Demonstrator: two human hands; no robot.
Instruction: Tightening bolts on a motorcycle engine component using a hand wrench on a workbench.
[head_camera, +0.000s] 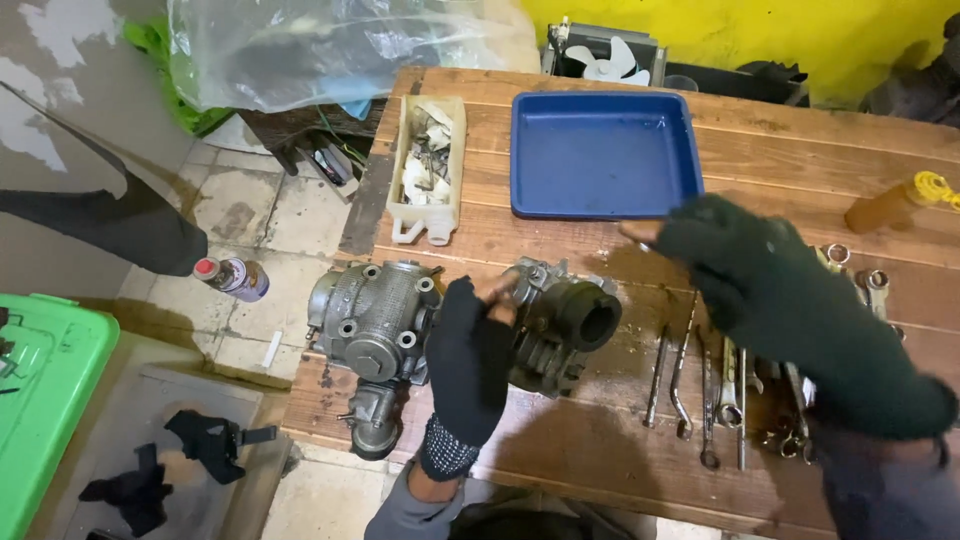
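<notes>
Gripping: the left hand (468, 375), in a dark fingerless glove, has its bare fingers (497, 292) clamped on the black engine part (560, 320) at the middle of the wooden counter (600, 440).
Engine part: it sits on the counter with its round open mouth facing right, just beside the grey metal housing (372, 325).
Housing: bolted and ribbed, it rests at the counter's left edge, its lower end hanging over the side.
Right hand: the right hand (760, 280), in a dark green glove, hangs over the counter, blurred, between the engine part and the wrenches (725, 385); fingers stretched out and apart, holding nothing I can see.
Wrenches: a row of them lies on the counter at the right, partly under the right arm.
Tray: a blue tray (600, 200) lies beyond the hands.
Tub: a white plastic tub (430, 165) of small bits stands left of the tray.
Bottle: an amber bottle (890, 208) lies at the far right.
Floor: a spray can (232, 276) and a green bin (50, 370) are down left.
</notes>
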